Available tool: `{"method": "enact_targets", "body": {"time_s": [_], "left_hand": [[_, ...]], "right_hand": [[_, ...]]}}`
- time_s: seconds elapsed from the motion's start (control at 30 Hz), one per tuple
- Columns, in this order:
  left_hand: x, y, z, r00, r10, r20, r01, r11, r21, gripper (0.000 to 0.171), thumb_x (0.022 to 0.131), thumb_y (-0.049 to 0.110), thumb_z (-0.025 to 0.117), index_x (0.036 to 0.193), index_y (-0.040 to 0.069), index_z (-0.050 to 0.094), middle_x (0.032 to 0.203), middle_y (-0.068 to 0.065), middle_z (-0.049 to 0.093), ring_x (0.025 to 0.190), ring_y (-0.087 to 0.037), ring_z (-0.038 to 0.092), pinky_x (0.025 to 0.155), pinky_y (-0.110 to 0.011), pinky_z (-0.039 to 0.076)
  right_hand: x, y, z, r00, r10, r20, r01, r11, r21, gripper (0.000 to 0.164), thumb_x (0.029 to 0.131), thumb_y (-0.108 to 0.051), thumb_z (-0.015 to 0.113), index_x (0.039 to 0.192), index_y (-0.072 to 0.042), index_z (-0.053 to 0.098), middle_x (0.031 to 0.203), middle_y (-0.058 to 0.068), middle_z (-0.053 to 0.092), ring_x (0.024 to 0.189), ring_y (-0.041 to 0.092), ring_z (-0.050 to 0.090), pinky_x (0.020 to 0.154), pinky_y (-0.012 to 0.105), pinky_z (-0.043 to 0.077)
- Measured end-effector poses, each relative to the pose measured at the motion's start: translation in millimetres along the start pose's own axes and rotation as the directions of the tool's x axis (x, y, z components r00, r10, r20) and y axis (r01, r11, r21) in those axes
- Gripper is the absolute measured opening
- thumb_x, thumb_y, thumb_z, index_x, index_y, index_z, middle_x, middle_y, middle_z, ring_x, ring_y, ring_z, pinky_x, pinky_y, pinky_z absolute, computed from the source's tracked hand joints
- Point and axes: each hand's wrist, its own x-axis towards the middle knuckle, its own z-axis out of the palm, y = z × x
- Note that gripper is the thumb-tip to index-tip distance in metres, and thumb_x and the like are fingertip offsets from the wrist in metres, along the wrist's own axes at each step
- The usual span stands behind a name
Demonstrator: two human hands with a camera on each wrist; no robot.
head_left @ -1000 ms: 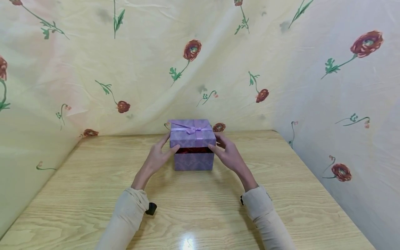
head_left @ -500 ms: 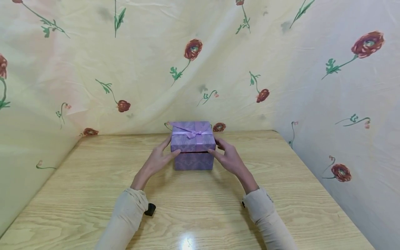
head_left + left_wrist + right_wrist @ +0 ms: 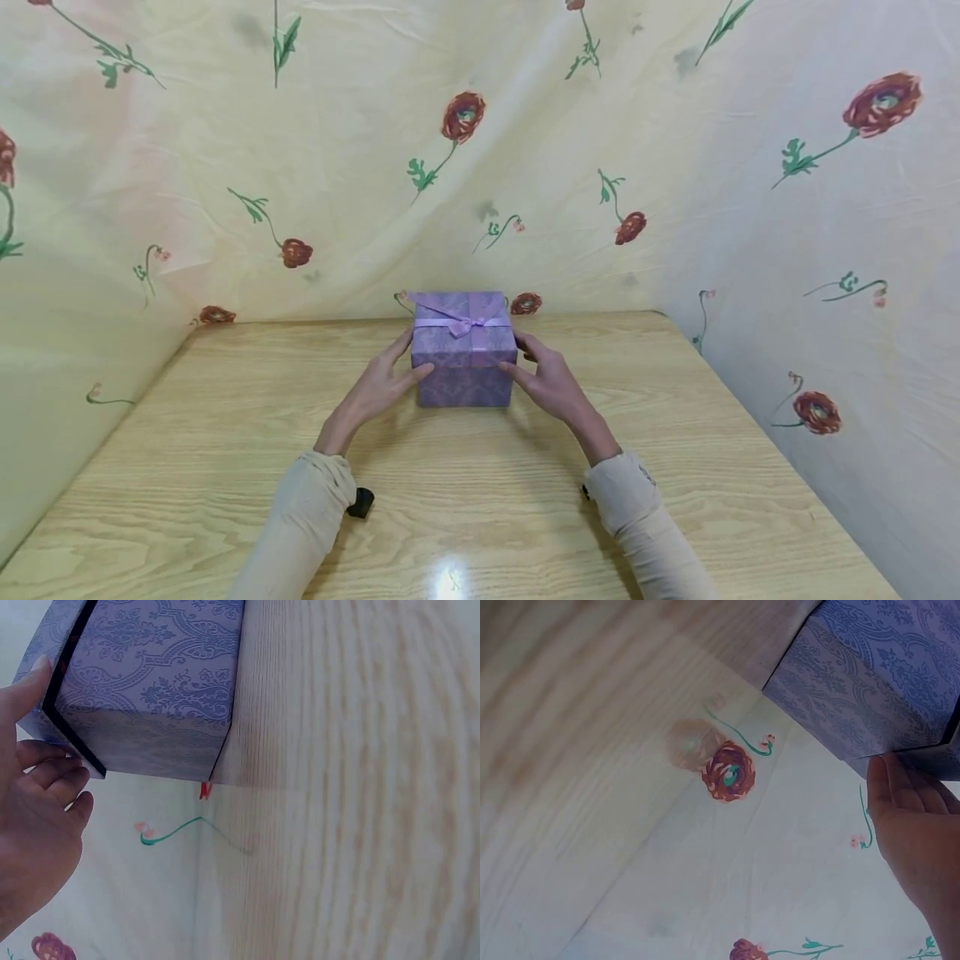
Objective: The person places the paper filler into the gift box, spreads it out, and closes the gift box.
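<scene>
A purple patterned gift box (image 3: 465, 389) stands on the table, its lid (image 3: 442, 354) down over the top. A lilac ribbon bow (image 3: 467, 325) lies across that lid. My left hand (image 3: 375, 387) holds the lid's left side, thumb at the front lower corner and fingers along the side. On the opposite side, my right hand (image 3: 553, 385) grips the lid in the same way. A dark line marks the lid's rim (image 3: 75, 746) in the left wrist view. The right fingers (image 3: 904, 787) touch the lid's side in the right wrist view, where the thumb is hidden.
The wood-grain table (image 3: 480, 475) stretches toward me in front of the box. A cloth backdrop (image 3: 360, 167) with printed red flowers rises close behind it and along both sides. A small black object (image 3: 361, 502) shows beside the left cuff.
Both hands have lowered the lid onto the box. The gap with dark red inside, seen a second ago, has closed. The box base has stayed in place.
</scene>
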Motion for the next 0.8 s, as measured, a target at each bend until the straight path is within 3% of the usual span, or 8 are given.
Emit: {"method": "enact_targets", "body": {"time_s": [0.33,0.8], "left_hand": [[1.4,-0.8,-0.3,1.0,-0.018,0.014,0.018,1.0,0.011,0.084,0.104,0.035,0.065,0.165,0.002,0.017,0.166,-0.024,0.021,0.152,-0.041,0.022,0.122,-0.055,0.021],[2.9,0.6,-0.6,0.999,-0.047,0.02,0.046,0.999,0.021,0.084,0.104,0.039,0.064,0.166,0.008,0.017,0.167,-0.021,0.023,0.152,-0.041,0.024,0.121,-0.057,0.022]], "right_hand": [[1.7,1.3,1.1,1.0,0.006,0.007,-0.005,1.0,-0.017,0.057,0.1,-0.008,0.069,0.15,0.008,0.046,0.149,0.025,0.052,0.137,0.042,0.049,0.11,0.057,0.043],[2.5,0.0,0.3,1.0,0.026,0.003,-0.026,1.0,-0.01,0.058,0.1,-0.01,0.07,0.15,0.008,0.046,0.149,0.026,0.051,0.138,0.042,0.049,0.11,0.057,0.042]]}}
